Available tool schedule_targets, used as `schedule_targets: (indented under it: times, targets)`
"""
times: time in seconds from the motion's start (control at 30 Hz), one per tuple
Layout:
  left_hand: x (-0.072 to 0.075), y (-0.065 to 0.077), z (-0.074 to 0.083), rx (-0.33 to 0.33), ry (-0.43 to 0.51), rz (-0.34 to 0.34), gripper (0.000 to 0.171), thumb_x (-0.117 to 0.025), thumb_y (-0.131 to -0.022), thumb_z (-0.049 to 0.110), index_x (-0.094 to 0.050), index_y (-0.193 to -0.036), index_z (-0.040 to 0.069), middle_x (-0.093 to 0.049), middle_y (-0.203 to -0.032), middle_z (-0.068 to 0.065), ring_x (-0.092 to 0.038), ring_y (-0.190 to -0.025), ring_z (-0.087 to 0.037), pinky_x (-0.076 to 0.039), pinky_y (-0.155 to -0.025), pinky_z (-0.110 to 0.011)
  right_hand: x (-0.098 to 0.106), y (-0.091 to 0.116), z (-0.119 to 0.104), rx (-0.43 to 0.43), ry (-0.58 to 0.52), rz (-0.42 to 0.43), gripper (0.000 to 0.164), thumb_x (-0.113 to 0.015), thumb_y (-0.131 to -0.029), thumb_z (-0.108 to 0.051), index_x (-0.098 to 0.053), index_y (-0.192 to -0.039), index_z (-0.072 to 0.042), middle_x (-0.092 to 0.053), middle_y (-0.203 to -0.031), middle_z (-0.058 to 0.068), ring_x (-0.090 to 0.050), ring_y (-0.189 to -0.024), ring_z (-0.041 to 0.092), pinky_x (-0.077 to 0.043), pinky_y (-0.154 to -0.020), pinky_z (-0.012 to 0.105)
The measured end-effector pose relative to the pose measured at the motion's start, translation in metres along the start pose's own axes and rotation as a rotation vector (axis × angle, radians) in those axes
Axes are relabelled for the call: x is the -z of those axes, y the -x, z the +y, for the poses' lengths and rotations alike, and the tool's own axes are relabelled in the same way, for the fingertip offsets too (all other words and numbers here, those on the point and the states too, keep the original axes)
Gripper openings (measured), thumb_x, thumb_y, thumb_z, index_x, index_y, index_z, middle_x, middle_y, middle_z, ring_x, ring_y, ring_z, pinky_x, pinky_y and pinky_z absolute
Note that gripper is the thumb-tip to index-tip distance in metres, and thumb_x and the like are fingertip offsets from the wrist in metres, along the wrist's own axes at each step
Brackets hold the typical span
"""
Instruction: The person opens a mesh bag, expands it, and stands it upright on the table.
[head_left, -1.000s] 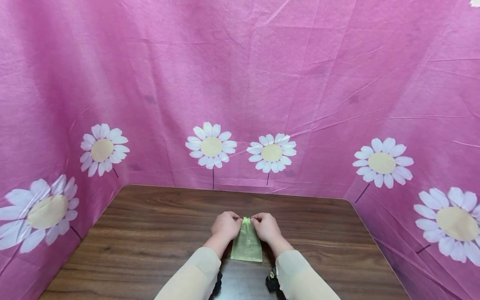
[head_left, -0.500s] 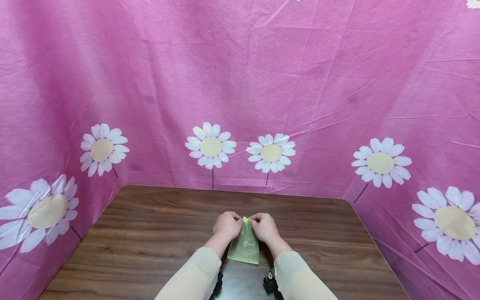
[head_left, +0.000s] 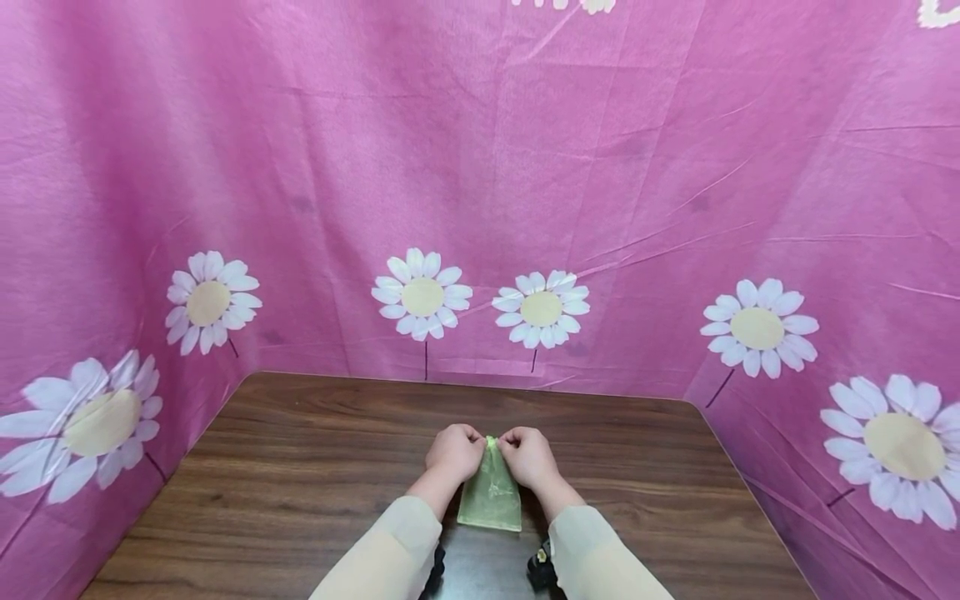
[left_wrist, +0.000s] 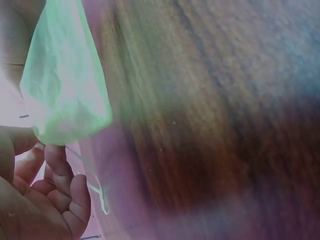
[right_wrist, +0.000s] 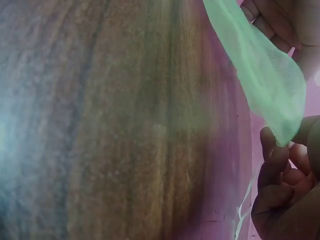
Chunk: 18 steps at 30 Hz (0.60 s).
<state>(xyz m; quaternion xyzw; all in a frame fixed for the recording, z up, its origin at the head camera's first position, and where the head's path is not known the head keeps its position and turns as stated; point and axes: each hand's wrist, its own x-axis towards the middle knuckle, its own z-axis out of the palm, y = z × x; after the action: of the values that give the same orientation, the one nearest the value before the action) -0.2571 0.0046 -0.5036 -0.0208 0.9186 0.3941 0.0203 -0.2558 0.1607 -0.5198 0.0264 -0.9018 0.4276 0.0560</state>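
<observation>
1. Cannot see the whole green bag [head_left: 490, 492] from either wrist: runs past the top edge, towards 11 o'clock in the left wrist view and 1 o'clock in the right.
2. Can barely follow a thin pale cord [right_wrist: 242, 215], trailing at 5 o'clock in the right wrist view; cannot tell whether gripped too.
3. Can glimpse only part of the dark wrist gear [head_left: 542, 567], at 5 and 7 o'clock from the bag, under the sleeves [head_left: 382, 546].
4. Can place the bag at 6 o'clock from the grip, widening from gathered top to straight bottom edge, above the wooden table [head_left: 322, 467]; cannot tell whether touching.
5. At 10 o'clock, pinches the bag's top between thumb and finger with the left hand [head_left: 455, 450].
6. At 2 o'clock, pinches likewise with the right hand [head_left: 530, 457], just beside.
</observation>
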Motion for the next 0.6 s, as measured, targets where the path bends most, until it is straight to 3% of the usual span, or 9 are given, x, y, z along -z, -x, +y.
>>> schedule_targets:
  times: [0.33, 0.6]
  targets:
    - [0.0023, 0.0052, -0.0041, -0.011, 0.01, -0.002, 0.018, -0.072, -0.098, 0.026, -0.075, -0.082, 0.02, -0.073, -0.088, 0.0, -0.064, -0.077, -0.019, -0.051, -0.066, -0.04, -0.0008, 0.0062, 0.006, 0.048, -0.057, -0.042, 0.012, -0.069, -0.098, -0.005, -0.074, -0.086, -0.004, -0.066, -0.075, -0.001, -0.053, -0.065, 0.011, -0.047, -0.059, 0.028]
    - [0.0073, 0.0044, -0.0016, -0.068, 0.142, -0.036, 0.013, -0.071, -0.098, 0.017, -0.078, -0.089, 0.012, -0.075, -0.09, -0.002, -0.064, -0.077, -0.017, -0.053, -0.069, -0.036, 0.0029, 0.0074, 0.0044, 0.093, -0.105, -0.043, 0.011, -0.07, -0.097, -0.004, -0.074, -0.087, -0.004, -0.066, -0.074, -0.001, -0.052, -0.064, 0.01, -0.045, -0.059, 0.026]
